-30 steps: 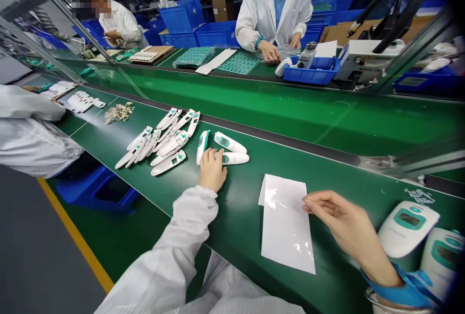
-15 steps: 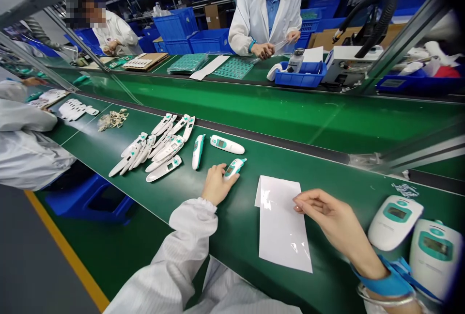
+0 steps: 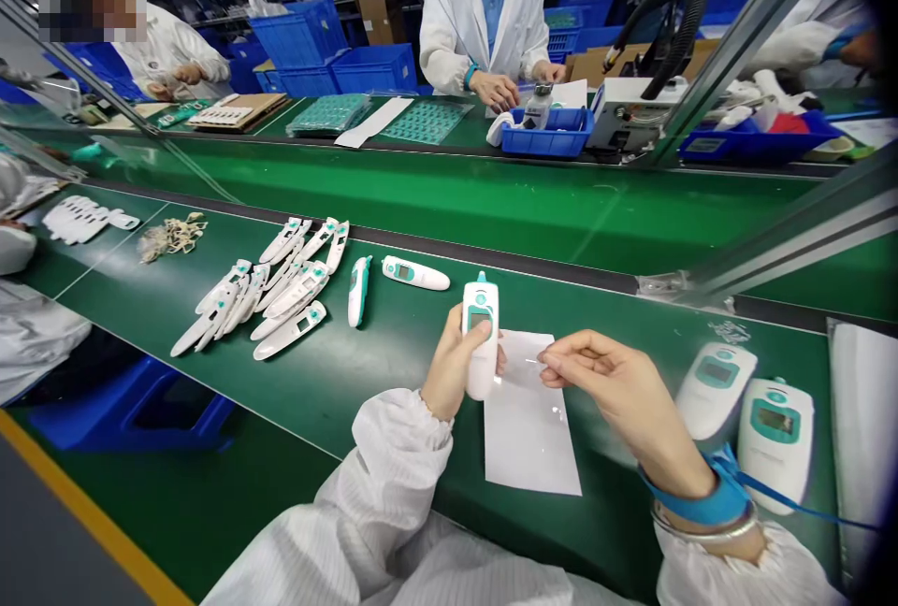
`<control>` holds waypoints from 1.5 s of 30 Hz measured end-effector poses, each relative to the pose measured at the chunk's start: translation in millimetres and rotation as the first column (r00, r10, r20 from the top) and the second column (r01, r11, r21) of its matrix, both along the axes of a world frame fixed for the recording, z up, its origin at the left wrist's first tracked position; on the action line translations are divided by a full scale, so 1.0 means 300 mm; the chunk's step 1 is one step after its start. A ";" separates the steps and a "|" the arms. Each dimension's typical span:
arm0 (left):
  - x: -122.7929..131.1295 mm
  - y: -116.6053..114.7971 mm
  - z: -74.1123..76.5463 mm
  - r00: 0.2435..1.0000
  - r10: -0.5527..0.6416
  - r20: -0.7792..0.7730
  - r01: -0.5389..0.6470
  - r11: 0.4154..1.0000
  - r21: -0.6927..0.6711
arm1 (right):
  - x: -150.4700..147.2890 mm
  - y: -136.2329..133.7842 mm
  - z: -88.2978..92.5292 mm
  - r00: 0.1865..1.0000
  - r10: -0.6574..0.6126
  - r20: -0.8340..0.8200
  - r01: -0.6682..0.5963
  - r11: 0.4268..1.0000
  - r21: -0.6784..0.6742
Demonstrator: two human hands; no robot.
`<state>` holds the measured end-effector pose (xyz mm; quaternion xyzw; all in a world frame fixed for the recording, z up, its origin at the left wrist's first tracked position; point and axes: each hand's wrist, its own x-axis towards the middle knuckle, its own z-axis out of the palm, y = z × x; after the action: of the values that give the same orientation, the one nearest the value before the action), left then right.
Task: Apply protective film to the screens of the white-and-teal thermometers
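My left hand (image 3: 453, 358) is wrapped round a white and teal ear thermometer (image 3: 481, 377), holding it upright with the thumb by its display. To its right, my right hand (image 3: 603, 382) is closed in a pinch; whatever lies between its fingertips is too small to make out. Below both hands lies a white sheet (image 3: 529, 447) with small shiny clear patches on it. Beyond the left hand, one thermometer (image 3: 358, 292) rests on its side and another thermometer (image 3: 416, 273) lies face up. Left of these is a pile of thermometer shells (image 3: 287, 324).
Two larger white devices with displays, one device (image 3: 775, 456) nearer, lie at the right. A small heap of beige parts (image 3: 183, 234) and white pieces (image 3: 84, 219) lie farther left. Across the green belt (image 3: 421, 194), a co-worker (image 3: 484, 26) works behind a blue bin (image 3: 547, 138).
My left hand has lifted the thermometer off the table and brought it right, turned upright beside the sheet. My right hand stays pinched near the sheet's top. The view has shifted right.
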<state>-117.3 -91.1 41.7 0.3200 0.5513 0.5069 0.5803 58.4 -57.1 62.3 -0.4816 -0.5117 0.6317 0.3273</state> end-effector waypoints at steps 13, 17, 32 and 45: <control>0.093 -0.038 0.013 0.972 -0.126 0.199 0.092 0.981 0.172 | -0.061 0.009 0.029 0.996 -0.070 0.047 0.061 0.985 0.161; 0.096 -0.045 0.013 0.980 -0.122 0.155 0.095 0.981 0.171 | -0.068 0.009 0.031 0.993 -0.087 0.080 0.071 0.981 0.182; 0.102 -0.050 0.027 0.991 -0.115 0.075 0.098 0.976 0.197 | -0.071 0.004 0.040 0.985 -0.121 0.123 0.090 0.969 0.230; 0.101 -0.039 0.042 0.970 -0.121 0.213 0.087 0.983 0.165 | -0.058 0.013 0.029 0.995 -0.093 0.031 0.084 0.971 0.222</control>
<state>-86.9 -102.7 54.1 0.3337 0.4246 0.5493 0.6377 40.9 -53.2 71.0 -0.4777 -0.5633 0.5456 0.3959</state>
